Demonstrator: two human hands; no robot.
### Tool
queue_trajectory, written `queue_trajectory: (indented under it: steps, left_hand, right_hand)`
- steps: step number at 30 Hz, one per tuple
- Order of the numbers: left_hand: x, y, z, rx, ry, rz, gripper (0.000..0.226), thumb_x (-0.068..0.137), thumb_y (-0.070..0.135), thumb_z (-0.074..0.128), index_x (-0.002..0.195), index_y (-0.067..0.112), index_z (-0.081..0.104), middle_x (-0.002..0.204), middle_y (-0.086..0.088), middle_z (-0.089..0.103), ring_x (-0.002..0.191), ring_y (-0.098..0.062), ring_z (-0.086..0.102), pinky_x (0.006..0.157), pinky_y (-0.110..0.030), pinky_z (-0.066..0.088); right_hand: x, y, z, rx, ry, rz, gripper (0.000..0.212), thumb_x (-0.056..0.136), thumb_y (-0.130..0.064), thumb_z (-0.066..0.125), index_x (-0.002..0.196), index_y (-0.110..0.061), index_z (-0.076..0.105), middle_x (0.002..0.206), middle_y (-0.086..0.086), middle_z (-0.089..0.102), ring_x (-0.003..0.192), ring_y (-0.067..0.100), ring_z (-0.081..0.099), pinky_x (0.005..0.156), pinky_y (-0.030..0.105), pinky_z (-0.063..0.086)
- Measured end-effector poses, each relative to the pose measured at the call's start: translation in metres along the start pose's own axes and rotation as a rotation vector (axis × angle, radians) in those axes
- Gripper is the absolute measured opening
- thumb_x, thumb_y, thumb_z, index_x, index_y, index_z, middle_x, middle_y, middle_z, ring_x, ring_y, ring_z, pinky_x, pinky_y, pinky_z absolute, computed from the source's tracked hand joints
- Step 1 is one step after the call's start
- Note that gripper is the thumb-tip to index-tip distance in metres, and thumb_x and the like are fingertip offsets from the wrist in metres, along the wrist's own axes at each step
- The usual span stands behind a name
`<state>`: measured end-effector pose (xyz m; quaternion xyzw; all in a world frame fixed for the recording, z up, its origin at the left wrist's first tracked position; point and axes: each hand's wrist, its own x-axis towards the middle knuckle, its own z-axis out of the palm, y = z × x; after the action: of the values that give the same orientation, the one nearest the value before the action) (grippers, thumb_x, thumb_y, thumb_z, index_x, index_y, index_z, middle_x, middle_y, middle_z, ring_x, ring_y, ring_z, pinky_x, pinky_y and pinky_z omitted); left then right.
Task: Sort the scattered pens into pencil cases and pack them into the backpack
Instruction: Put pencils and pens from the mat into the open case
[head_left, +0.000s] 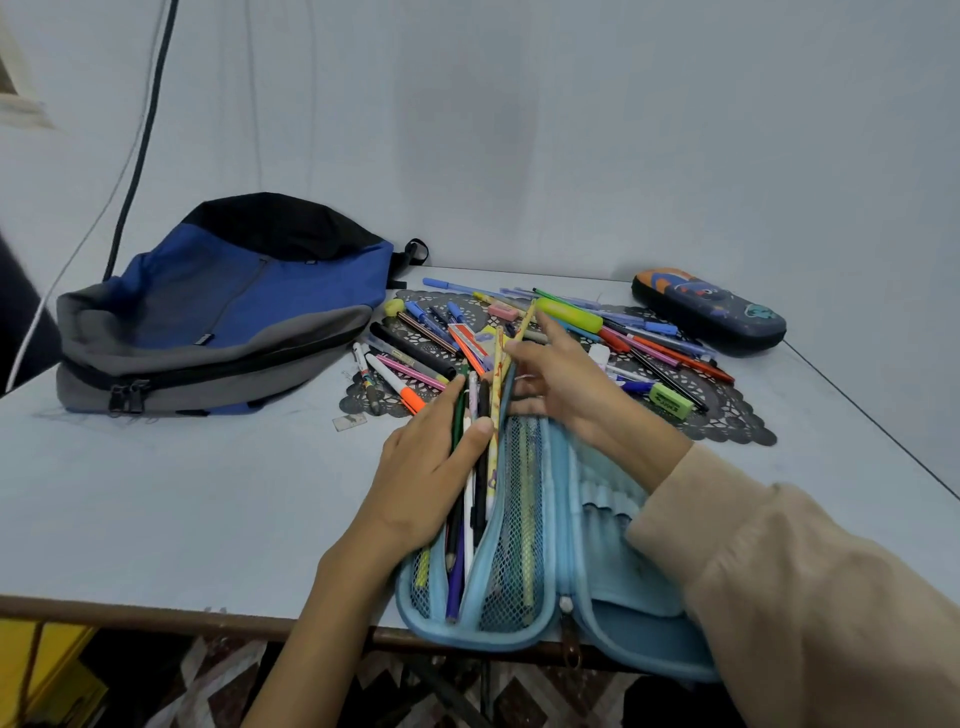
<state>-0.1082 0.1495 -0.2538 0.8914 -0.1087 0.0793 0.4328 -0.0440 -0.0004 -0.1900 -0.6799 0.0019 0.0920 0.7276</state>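
Grips a bundle of pens (471, 493) in the left hand (426, 467), thumb curled over, slanting them into the open light-blue pencil case (634, 613) at the near edge of the table (182, 493), probably to feed them in together. Appears to pinch a long yellow pencil (525, 322) with the right hand (566, 384), other fingers loosely spread. Shows mesh pockets and soft padded walls, part filled. Leaves many scattered pens (649, 343) beyond (erasers too), with the zipped backpack (234, 312) far left.
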Motion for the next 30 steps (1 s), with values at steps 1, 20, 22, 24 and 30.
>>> queue_trajectory:
  steps: [1, 20, 22, 24, 30]
  left_hand:
    - [0.0, 0.0, 0.0, -0.004, 0.002, 0.001, 0.066, 0.096, 0.063, 0.029, 0.154, 0.035, 0.015, 0.159, 0.01, 0.025, 0.146, -0.009, 0.022, 0.119, -0.043, 0.019]
    - [0.003, -0.003, 0.002, -0.066, 0.001, 0.001, 0.072, 0.091, 0.063, 0.027, 0.155, 0.032, 0.015, 0.157, 0.01, 0.029, 0.144, -0.009, 0.026, 0.117, -0.044, 0.023]
    - [0.003, -0.002, 0.002, -0.088, 0.003, -0.003, 0.071, 0.091, 0.062, 0.028, 0.155, 0.032, 0.017, 0.157, 0.01, 0.029, 0.144, -0.008, 0.026, 0.118, -0.043, 0.022]
    - [0.004, -0.003, 0.001, -0.094, 0.002, -0.009, 0.071, 0.09, 0.062, 0.029, 0.154, 0.033, 0.019, 0.157, 0.01, 0.029, 0.144, -0.007, 0.025, 0.119, -0.042, 0.021]
    - [0.005, -0.004, 0.002, -0.083, -0.008, -0.005, 0.07, 0.09, 0.063, 0.029, 0.153, 0.035, 0.02, 0.155, 0.009, 0.034, 0.142, -0.009, 0.029, 0.117, -0.044, 0.023]
  right_hand:
    - [0.003, -0.002, -0.001, -0.031, -0.017, -0.003, 0.061, 0.098, -0.014, 0.054, 0.148, -0.034, 0.025, 0.086, 0.01, 0.068, 0.064, 0.023, 0.066, 0.058, 0.036, 0.059]
    - [0.021, -0.001, -0.012, -0.123, -0.151, -0.015, 0.059, 0.084, 0.004, 0.068, 0.134, -0.017, 0.044, 0.065, 0.008, 0.066, 0.045, 0.016, 0.057, 0.046, 0.027, 0.054]
    - [0.02, 0.0, -0.012, -0.213, -0.199, -0.015, 0.052, 0.084, 0.002, 0.069, 0.131, -0.012, 0.049, 0.065, 0.008, 0.066, 0.047, 0.015, 0.057, 0.049, 0.024, 0.055]
    - [0.018, 0.001, -0.011, -0.3, -0.223, -0.038, 0.046, 0.085, 0.002, 0.068, 0.127, -0.008, 0.055, 0.063, 0.006, 0.065, 0.048, 0.013, 0.058, 0.051, 0.021, 0.054]
    - [0.015, 0.005, -0.012, -0.445, -0.253, -0.088, 0.021, 0.088, 0.001, 0.062, 0.107, -0.007, 0.066, 0.085, 0.018, 0.065, 0.054, 0.015, 0.059, 0.055, 0.018, 0.053]
